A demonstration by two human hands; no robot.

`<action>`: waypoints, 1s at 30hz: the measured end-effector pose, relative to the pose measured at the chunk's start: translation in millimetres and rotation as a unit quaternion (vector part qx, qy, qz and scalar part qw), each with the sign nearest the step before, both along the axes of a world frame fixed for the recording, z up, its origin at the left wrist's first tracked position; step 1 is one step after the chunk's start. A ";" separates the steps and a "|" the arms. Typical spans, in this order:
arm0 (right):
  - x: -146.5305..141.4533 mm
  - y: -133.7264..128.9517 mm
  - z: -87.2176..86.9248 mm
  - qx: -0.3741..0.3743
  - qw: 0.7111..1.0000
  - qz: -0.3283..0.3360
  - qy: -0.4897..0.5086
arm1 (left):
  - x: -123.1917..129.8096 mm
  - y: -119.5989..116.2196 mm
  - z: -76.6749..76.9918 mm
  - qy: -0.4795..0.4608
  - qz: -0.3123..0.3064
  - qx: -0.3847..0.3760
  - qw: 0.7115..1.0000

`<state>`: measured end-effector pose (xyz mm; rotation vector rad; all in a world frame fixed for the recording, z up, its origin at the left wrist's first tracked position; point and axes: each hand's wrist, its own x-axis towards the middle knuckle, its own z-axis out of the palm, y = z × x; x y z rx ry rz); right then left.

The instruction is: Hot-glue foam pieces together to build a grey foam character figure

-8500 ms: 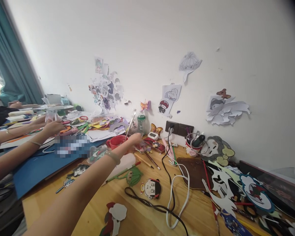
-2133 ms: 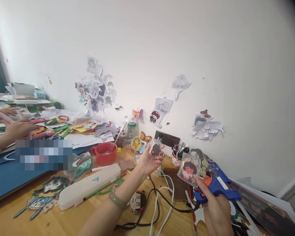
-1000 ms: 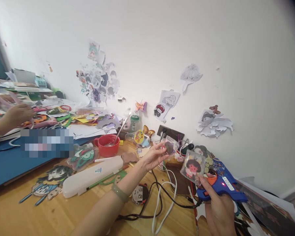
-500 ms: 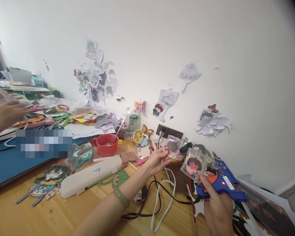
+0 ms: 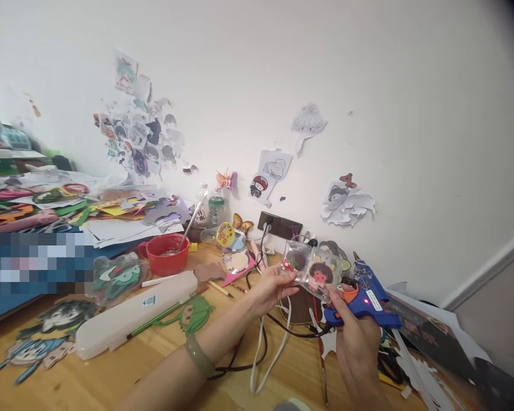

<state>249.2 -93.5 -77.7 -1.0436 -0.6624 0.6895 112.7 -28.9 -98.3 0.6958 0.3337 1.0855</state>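
My left hand (image 5: 274, 288), a green bangle at its wrist, pinches a small clear pouch (image 5: 294, 260) with a dark-haired, red-clothed cartoon cutout inside. Beside it, a second clear pouch (image 5: 321, 275) shows a pink-faced figure with black hair. The thumb of my right hand (image 5: 355, 337) presses on this second pouch's lower edge, the other fingers mostly hidden. The pouches meet or overlap in my view. Right behind my right hand is a blue glue gun (image 5: 370, 305), its red light on and orange trigger showing; whether the hand also bears on it I cannot tell.
Black and white cables (image 5: 261, 365) loop across the wooden table. To the left are a red cup (image 5: 167, 254) with a stirring stick, a long white case (image 5: 139, 314) and several paper cutouts. A power strip (image 5: 280, 224) is against the wall, with a plug in it.
The view has turned slightly right. My left hand has brought its pouch rightward, up against the pouch at my right hand. The other person's hand has mostly left the view at far left.
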 end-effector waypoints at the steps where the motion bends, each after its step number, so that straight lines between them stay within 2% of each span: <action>1: 0.3 0.2 -1.0 0.000 1.000 -0.006 -0.006 | 1.4 -0.7 -1.4 0.000 -0.005 -0.002 1.000; 8: 0.9 1.9 -4.0 0.010 0.998 -0.038 -0.047 | 5.5 -5.6 -4.4 -0.005 -0.019 -0.009 1.000; 16: -0.2 2.8 -10.3 0.007 0.998 -0.054 -0.044 | 8.6 -9.8 -0.7 -0.007 -0.010 -0.005 1.000; 30: 2.6 4.2 -15.4 -0.036 0.998 -0.009 -0.043 | 10.8 -7.1 2.5 0.009 0.053 -0.027 0.998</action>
